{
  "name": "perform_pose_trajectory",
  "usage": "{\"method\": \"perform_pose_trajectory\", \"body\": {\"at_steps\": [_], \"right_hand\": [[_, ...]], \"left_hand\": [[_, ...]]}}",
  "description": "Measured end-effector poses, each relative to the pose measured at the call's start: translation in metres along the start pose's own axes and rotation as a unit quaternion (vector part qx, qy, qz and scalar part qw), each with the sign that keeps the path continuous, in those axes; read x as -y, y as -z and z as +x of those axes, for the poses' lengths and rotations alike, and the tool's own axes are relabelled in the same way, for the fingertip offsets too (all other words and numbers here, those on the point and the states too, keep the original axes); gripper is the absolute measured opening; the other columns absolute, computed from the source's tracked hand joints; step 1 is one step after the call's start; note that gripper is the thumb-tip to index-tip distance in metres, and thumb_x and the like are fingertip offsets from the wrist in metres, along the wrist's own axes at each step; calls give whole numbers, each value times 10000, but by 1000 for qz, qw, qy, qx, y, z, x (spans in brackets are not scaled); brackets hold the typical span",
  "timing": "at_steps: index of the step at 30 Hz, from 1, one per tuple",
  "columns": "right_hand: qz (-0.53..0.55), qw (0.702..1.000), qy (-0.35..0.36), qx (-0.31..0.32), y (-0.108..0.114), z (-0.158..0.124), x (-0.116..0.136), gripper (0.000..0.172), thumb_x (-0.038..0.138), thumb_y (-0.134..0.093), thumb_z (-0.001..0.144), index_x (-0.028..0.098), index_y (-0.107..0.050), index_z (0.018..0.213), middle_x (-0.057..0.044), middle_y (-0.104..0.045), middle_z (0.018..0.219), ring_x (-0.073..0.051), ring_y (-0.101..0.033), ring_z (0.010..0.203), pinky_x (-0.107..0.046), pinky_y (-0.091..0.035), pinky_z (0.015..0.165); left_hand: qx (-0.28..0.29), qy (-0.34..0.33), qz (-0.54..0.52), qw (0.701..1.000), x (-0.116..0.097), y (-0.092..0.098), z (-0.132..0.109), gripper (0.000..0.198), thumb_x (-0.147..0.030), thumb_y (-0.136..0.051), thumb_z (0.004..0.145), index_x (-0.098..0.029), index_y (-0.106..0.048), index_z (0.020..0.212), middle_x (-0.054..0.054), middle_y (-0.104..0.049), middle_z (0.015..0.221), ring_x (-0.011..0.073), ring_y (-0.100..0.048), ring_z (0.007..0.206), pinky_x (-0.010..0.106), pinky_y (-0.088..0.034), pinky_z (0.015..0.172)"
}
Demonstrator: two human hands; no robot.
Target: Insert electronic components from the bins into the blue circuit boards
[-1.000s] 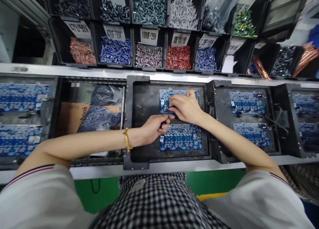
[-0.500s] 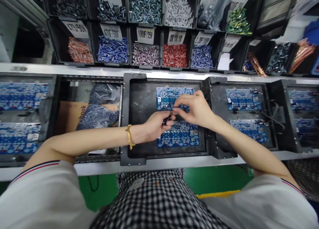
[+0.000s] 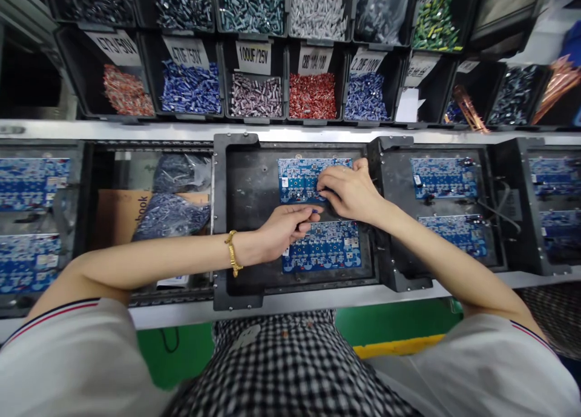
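Observation:
Two blue circuit boards lie one behind the other in a black tray in front of me. My right hand [image 3: 348, 190] is over the far circuit board [image 3: 297, 174], its thumb and fingertips pinched at the board's near edge on a small component, mostly hidden by the fingers. Just left of it, my left hand [image 3: 288, 228] is curled closed around a few small dark blue electronic components [image 3: 315, 211]; only a bit of them shows at the fingertips. That hand hovers over the upper left part of the near circuit board [image 3: 324, 253], covering some of it.
Black bins of sorted components, such as red ones [image 3: 312, 96] and blue ones [image 3: 190, 87], line the back. More trays with circuit boards stand at right [image 3: 445, 178] and left [image 3: 31, 184]. Left of my tray [image 3: 247, 181] lie bagged parts [image 3: 175, 214] and cardboard [image 3: 118, 214].
My right hand has moved from my left fingertips down to the far board's near edge. The left fingers have closed further over the dark components. The view has shifted slightly.

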State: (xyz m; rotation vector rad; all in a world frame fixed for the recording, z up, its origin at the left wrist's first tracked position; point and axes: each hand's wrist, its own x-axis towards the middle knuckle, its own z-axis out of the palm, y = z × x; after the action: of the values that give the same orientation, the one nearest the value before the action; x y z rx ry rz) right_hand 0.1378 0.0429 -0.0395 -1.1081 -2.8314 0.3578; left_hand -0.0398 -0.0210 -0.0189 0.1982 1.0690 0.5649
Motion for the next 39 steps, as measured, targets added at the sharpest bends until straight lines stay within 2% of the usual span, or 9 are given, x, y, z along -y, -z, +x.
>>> {"method": "perform_pose_trajectory", "body": {"at_steps": [7, 10, 14, 19, 22, 26, 32, 36, 39], "right_hand": [[-16, 1000, -6, -1, -3, -3, 3, 255, 277, -404, 948, 184, -637, 902, -31, -691, 995, -215, -586, 892, -389, -180, 799], [80, 995, -64, -21, 8, -7, 13, 210, 328, -494, 909, 193, -653, 883, -23, -704, 958, -200, -609, 869, -370, -205, 803], [190, 980, -62, -7, 24, -15, 23, 150, 302, -545, 855, 194, -644, 823, 7, -709, 868, -164, -629, 807, -324, -228, 744], [28, 995, -100, -13, 19, -23, 2, 215, 252, -450, 875, 175, -643, 823, -39, -697, 896, -209, -594, 834, -352, -182, 753], [-18, 996, -90, 2, 10, -24, -11, 247, 238, -413, 887, 167, -643, 834, -49, -686, 921, -215, -575, 836, -360, -173, 749], [-49, 997, -64, 4, 8, -25, -12, 261, 236, -383, 901, 166, -629, 854, -49, -677, 932, -203, -550, 806, -370, -175, 755], [-77, 996, -54, 2, 6, -26, -9, 281, 244, -366, 919, 169, -627, 843, -54, -672, 922, -210, -543, 816, -399, -191, 780], [-64, 995, -71, -18, 3, -30, -9, 286, 303, -397, 928, 178, -639, 840, -52, -682, 917, -217, -550, 817, -405, -198, 792], [-18, 991, -122, -51, 9, -33, 6, 282, 343, -455, 916, 176, -644, 790, -53, -698, 882, -216, -576, 797, -400, -201, 796]], "left_hand": [[-19, 20, -21, 999, -2, -3, 1, 237, -183, -459, 942, -46, -605, 813, -2, -474, 651, 8, -347, 434, 155, -180, 414], [-24, 14, -30, 999, -1, -7, 1, 260, -210, -448, 949, -59, -579, 782, -5, -459, 634, 16, -345, 438, 158, -177, 416], [15, 7, -56, 998, 0, -14, -1, 254, -173, -400, 954, -94, -515, 741, -3, -464, 629, 27, -359, 454, 162, -201, 431], [37, 24, 6, 999, 1, -14, -4, 190, -108, -399, 935, -61, -581, 912, 44, -576, 709, 30, -392, 469, 174, -230, 447], [39, 16, 64, 997, 3, -10, -4, 223, -235, -485, 935, -77, -585, 815, 17, -556, 646, 12, -314, 412, 186, -142, 415], [19, 0, 72, 997, 6, -7, -4, 274, -313, -550, 908, -113, -552, 721, -68, -355, 488, 10, -239, 376, 183, -111, 414], [-18, -6, 7, 1000, 8, -6, -9, 180, -100, -476, 908, -52, -648, 881, 14, -518, 715, -2, -345, 450, 159, -167, 418], [-27, -2, -8, 1000, 13, -3, -9, 213, -177, -506, 917, -38, -633, 816, 4, -483, 673, 1, -329, 443, 152, -168, 411], [-35, 5, -12, 999, 16, -2, -11, 251, -229, -503, 927, -43, -623, 808, -2, -466, 654, 9, -345, 449, 146, -193, 417]]}}
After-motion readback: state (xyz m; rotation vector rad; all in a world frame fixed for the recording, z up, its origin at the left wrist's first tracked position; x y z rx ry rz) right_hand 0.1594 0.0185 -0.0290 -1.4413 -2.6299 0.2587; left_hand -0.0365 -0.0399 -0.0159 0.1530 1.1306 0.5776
